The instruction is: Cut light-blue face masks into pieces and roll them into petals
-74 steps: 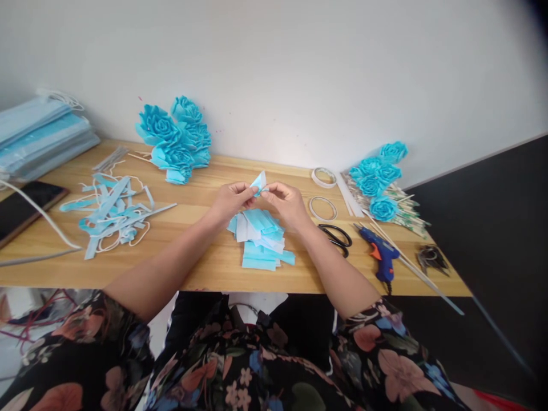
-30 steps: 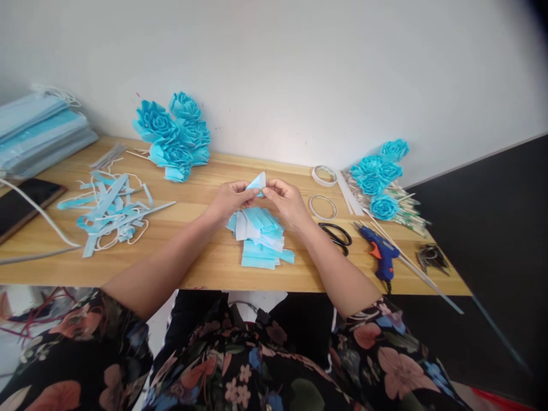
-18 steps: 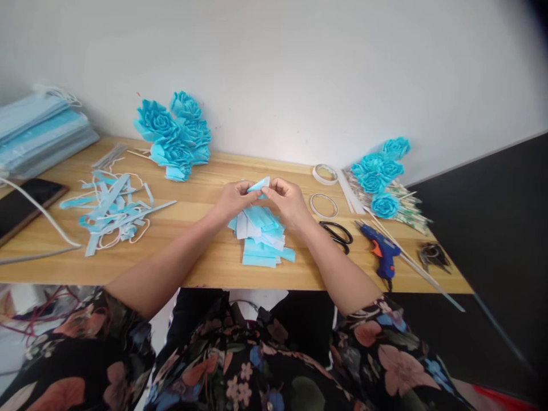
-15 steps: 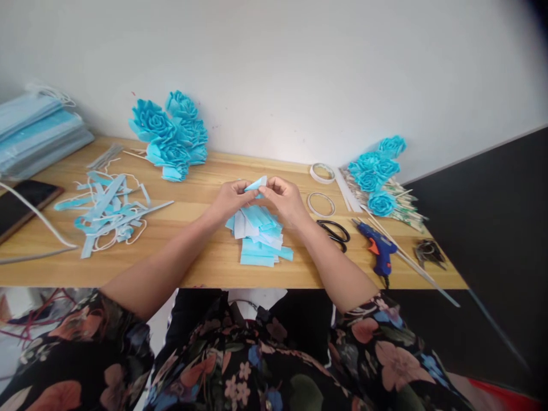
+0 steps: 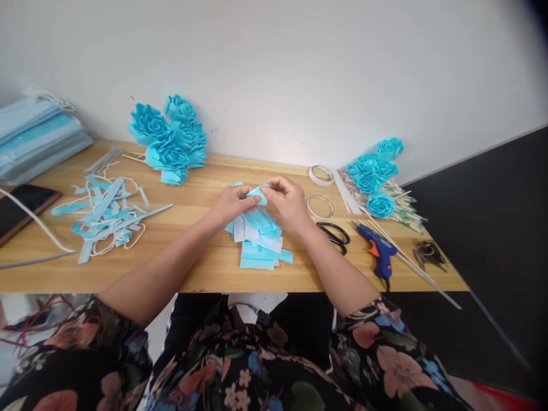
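Observation:
Both hands meet above the middle of the wooden table (image 5: 201,268). My left hand (image 5: 233,202) and my right hand (image 5: 287,200) pinch a small folded piece of light blue mask fabric (image 5: 258,194) between their fingertips. Directly under the hands lies a pile of cut blue and white fabric pieces (image 5: 260,240).
Blue fabric roses (image 5: 166,140) lie at the back left, more roses on sticks (image 5: 377,177) at the right. Cut strips and ear loops (image 5: 105,214) lie left, stacked masks (image 5: 38,137) and a phone (image 5: 21,202) far left. Tape rolls (image 5: 321,206), scissors (image 5: 336,233) and a glue gun (image 5: 381,254) lie right.
The fabric piece stood up as a point between the fingertips; now it is folded lower and flatter between both hands. The hands stay in the same spot.

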Available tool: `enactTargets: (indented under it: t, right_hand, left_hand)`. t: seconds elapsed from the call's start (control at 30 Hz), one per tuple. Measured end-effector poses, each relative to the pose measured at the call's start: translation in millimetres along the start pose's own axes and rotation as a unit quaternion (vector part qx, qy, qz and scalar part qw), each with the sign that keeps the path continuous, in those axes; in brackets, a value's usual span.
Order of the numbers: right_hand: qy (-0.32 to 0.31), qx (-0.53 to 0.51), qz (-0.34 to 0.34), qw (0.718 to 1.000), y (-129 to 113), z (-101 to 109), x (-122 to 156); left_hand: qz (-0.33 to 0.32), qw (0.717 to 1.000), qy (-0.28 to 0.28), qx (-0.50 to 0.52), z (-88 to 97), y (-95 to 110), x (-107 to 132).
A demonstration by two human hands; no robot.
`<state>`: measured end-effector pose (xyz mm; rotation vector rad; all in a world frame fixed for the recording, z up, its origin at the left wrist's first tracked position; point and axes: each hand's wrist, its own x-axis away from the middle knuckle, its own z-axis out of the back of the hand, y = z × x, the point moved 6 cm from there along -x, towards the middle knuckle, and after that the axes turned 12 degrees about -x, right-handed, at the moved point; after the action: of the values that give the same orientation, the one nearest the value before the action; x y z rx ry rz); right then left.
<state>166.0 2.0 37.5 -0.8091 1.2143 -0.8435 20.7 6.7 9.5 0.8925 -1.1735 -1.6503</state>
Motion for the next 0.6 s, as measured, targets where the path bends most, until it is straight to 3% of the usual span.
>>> enactTargets:
  t: [0.23,0.6]
  right_hand:
    - [-0.022,0.153,0.156,0.976,-16,-2,2]
    - [-0.051,0.19,0.185,0.963,-14,-5,4]
  left_hand:
    - [0.011,1.0,0.013,0.026,2.3,6,5]
    - [0.021,0.996,0.039,0.073,4.6,2,4]
